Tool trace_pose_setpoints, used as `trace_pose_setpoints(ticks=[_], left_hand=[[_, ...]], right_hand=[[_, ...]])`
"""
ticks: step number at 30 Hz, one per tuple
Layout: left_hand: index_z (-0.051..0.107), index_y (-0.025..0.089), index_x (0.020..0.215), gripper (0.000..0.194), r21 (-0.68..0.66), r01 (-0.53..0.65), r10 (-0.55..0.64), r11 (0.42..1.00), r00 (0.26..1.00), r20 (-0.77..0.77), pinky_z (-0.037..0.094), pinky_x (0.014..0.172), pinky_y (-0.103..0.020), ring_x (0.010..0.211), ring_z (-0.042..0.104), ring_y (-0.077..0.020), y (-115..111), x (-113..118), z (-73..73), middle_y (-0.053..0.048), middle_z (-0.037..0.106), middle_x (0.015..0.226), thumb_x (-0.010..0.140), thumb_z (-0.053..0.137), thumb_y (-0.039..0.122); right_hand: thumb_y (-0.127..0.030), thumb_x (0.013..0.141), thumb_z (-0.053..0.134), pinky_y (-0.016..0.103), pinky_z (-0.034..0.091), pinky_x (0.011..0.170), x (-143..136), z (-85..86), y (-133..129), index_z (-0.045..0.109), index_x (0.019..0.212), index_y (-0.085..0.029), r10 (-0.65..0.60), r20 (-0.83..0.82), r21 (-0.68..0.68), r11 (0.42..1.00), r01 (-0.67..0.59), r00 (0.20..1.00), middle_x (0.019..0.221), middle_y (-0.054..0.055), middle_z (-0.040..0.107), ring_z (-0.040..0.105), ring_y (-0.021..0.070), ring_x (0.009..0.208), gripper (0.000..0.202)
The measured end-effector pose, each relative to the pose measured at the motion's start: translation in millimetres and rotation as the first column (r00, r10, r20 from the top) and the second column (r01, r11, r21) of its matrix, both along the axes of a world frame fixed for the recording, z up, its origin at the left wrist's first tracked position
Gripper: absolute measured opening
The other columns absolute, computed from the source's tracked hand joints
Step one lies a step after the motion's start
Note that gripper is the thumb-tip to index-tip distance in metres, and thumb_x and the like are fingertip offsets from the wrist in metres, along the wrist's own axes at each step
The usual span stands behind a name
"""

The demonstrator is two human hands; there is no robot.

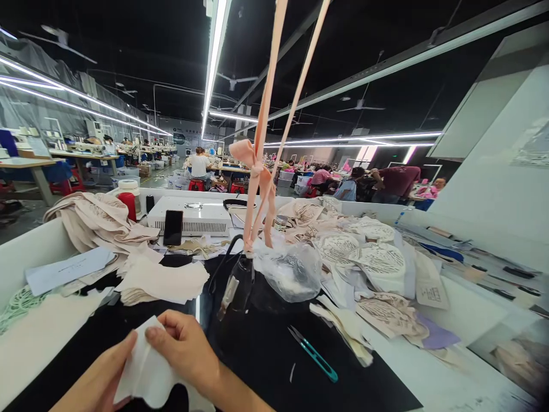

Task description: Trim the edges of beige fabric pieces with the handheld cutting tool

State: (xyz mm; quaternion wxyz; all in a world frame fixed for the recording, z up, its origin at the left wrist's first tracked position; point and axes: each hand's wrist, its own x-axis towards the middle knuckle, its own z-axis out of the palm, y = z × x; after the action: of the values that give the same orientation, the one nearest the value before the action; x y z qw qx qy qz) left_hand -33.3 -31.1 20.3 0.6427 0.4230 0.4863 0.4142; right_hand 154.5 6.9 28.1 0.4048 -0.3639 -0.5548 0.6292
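A small white fabric piece (148, 372) is held between both hands low in the view, over the black mat (266, 355). My left hand (103, 366) grips its left edge, thumb on top. My right hand (184, 346) pinches its upper right edge between thumb and fingers. Just beyond them lies a stack of cream fabric pieces (163, 279). To the right, a dark electric tool (238, 283) hangs from knotted peach fabric strips (256, 171). Teal thread snips (315, 355) rest on the mat.
A plastic bag (291, 272), lace-patterned pieces (380, 260) and fabric strips (345, 329) lie right. Behind are a phone (173, 228), a white box (191, 216) and a red thread spool (127, 205). Draped beige fabric (100, 220) lies left. People sit at distant sewing tables.
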Motion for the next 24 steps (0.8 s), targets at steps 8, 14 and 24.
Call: trace_pose_setpoints(ticks=[8, 14, 24], left_hand=[[0.093, 0.024, 0.106, 0.092, -0.078, -0.183, 0.185, 0.980, 0.983, 0.020, 0.072, 0.071, -0.036, 0.077, 0.085, -0.0341, 16, -10, 4.0, -0.005, 0.083, 0.077, 0.047, 0.122, 0.088], [0.083, 0.021, 0.094, 0.086, 0.057, -0.165, 0.168, 0.985, 0.985, -0.047, 0.047, 0.054, -0.027, 0.062, 0.064, -0.0200, 28, -13, -4.1, -0.003, 0.072, 0.073, 0.068, 0.108, 0.099], [0.059, 0.027, 0.085, 0.089, 0.344, -0.102, 0.225, 0.934, 0.913, -0.340, 0.041, 0.053, -0.030, 0.059, 0.051, -0.0176, 107, -21, 18.5, 0.005, 0.051, 0.069, 0.091, 0.072, 0.115]], right_hand=[[-0.097, 0.098, 0.087, 0.027, 0.040, 0.068, -12, -6.0, 14, 0.078, 0.119, -0.026, -0.073, 0.151, 0.100, 0.993, 0.058, 0.986, 0.080, -0.006, 0.061, 0.049, 0.0140, 0.073, 0.075], [-0.073, 0.098, 0.091, 0.029, 0.047, 0.070, 4, -8.5, 24, 0.079, 0.132, -0.027, -0.005, 0.306, 0.090, 0.996, -0.023, 0.952, 0.076, -0.008, 0.062, 0.053, 0.0164, 0.069, 0.058], [-0.077, 0.088, 0.083, 0.036, 0.061, 0.087, 58, -16.6, 89, 0.090, 0.108, -0.029, -0.134, 0.496, 0.282, 0.959, -0.014, 0.858, 0.093, 0.003, 0.083, 0.079, 0.0298, 0.094, 0.053]])
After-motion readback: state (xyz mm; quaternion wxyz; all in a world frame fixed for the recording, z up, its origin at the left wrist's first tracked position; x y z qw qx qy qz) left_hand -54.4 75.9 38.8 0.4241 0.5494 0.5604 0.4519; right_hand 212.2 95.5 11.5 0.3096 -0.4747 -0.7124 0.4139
